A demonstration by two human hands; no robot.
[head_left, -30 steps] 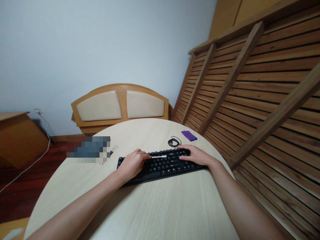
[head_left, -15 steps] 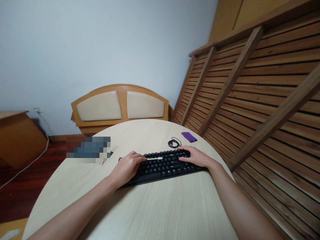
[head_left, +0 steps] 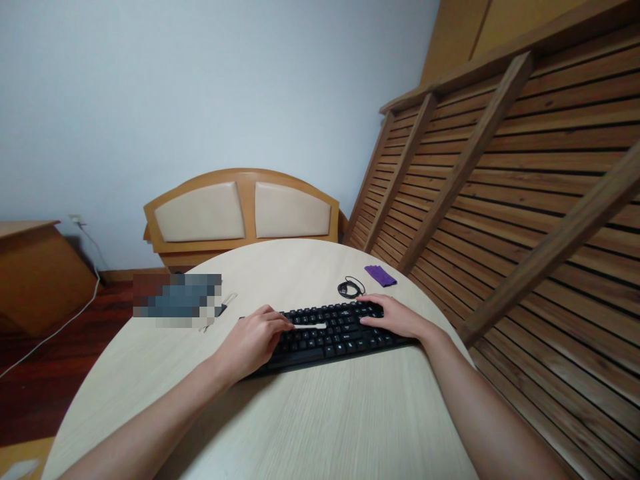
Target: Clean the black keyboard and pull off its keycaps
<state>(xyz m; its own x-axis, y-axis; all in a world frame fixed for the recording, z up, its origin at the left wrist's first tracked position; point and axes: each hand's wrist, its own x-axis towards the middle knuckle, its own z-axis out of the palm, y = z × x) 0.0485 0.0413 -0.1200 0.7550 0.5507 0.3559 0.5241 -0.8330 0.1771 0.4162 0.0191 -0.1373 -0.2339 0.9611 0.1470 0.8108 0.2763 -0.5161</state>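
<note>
A black keyboard lies on the round table in front of me. In the fingers of my left hand is a slim white toothbrush, its head pointing right and low over the keys. That hand is closed and covers the keyboard's left part. My right hand rests on the right part of the keyboard, fingers at the far edge and thumb on the keys, gripping it. Whether the bristles touch the keys is too small to tell.
Behind the keyboard lie a coiled black cable and a folded purple cloth. A blurred-out bluish item is at the table's left edge, beside a small dark object with a cord. Slatted wood panels lean at right.
The toothbrush head has dipped slightly toward the near side over the keys, moved by my left hand. My right hand stays on the keyboard. The view has shifted a little.
</note>
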